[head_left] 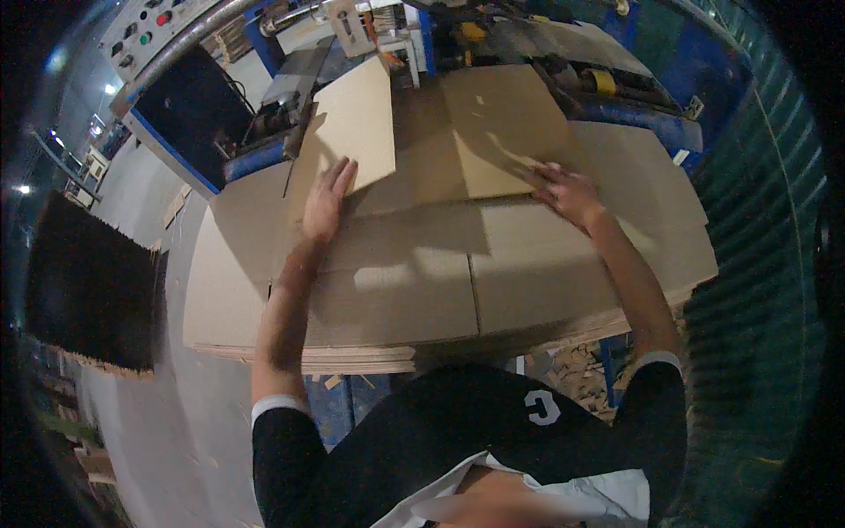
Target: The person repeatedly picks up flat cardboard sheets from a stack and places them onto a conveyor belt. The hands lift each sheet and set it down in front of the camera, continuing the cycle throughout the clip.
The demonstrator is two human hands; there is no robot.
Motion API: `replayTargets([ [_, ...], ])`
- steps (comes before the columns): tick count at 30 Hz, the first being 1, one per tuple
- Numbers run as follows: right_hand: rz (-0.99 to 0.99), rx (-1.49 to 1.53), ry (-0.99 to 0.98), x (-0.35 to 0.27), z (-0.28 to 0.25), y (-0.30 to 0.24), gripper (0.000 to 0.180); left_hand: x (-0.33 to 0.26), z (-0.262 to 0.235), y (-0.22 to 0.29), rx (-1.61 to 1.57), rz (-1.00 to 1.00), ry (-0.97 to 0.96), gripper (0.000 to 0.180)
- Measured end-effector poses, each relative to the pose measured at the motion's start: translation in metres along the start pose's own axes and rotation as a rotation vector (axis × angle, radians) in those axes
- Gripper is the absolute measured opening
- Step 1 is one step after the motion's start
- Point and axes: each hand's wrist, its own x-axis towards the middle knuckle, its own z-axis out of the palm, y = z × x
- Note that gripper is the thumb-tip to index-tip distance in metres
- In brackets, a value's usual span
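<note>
Touching cardboard [506,123], right hand [568,195] apparently half-curled

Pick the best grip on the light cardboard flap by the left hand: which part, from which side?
Probably the right-hand edge of the cardboard flap, pinched across its thickness, coming from the right: that edge is long, straight and looks raised above the brown board beside it. The left hand is at the lower-left end.
</note>
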Motion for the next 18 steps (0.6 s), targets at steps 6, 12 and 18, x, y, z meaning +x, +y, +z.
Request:
replayTargets([
  [6, 0.345, -0.213, 0.051, 0.031, 0.003, -0.021, 0.046, 0.032, 0.006, 0.005, 0.457, -0.402, 0.054, 0.066],
  [12, 0.691, 0.209, 0.334, -0.122, -0.041, -0.026, 0.057, -0.136, -0.088, -0.005, 0.202, -0.731, 0.546, 0.066],
  [18, 1.232, -0.176, 0.546, -0.236, 0.007, 0.001, 0.064, -0.293, -0.099, -0.081, 0.012, -1.432, 0.587, 0.065],
])
